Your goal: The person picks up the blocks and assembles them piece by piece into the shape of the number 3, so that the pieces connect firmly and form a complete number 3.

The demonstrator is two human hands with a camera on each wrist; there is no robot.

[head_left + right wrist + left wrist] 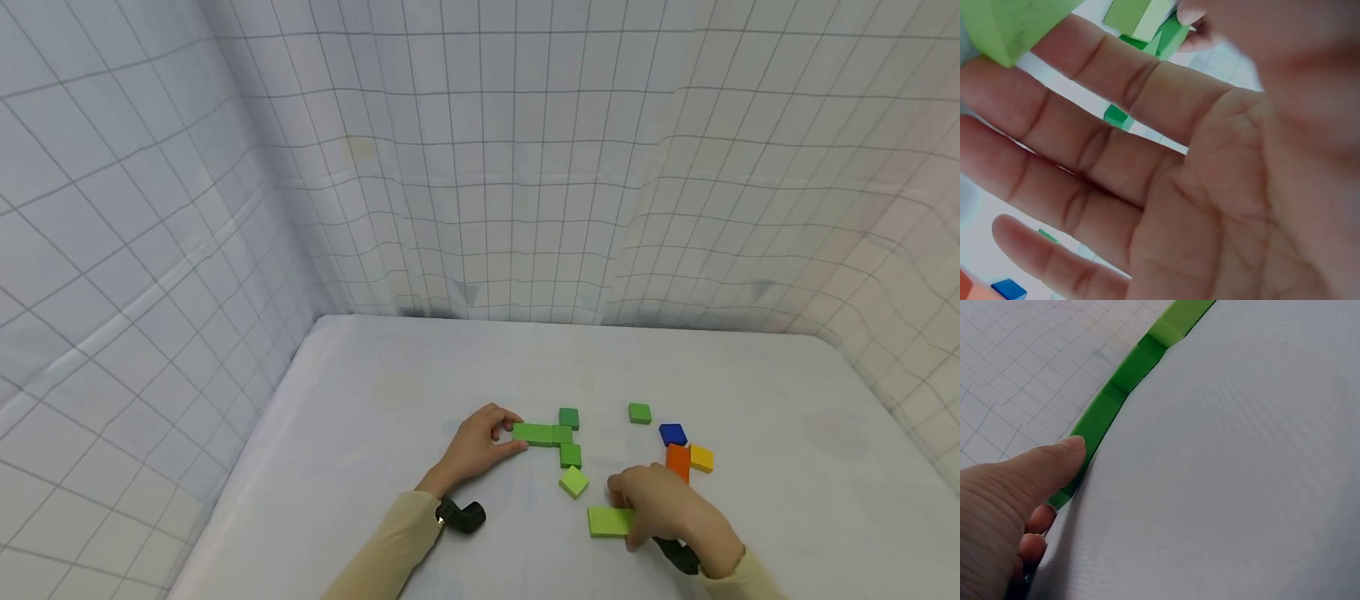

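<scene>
My left hand (480, 442) pinches the left end of a flat green rectangular block (532, 434) between thumb and fingers; in the left wrist view, the thumb presses its near side. A small green square block (562, 435) adjoins its right end, with a darker green square (569, 418) behind and another green square (570, 455) in front. A lime square (574, 482) lies turned at an angle nearer me. Front right, my right hand (667, 504) grips the right end of a lime rectangular block (609, 522), seen at the fingertips in the right wrist view.
Beyond the right hand lie an orange-red block (678, 461), a yellow block (701, 457) and a blue block (672, 434). A lone green square (640, 413) sits farther back. White cloth covers the table (375, 375); grid-patterned curtains (480, 167) stand behind and at the sides.
</scene>
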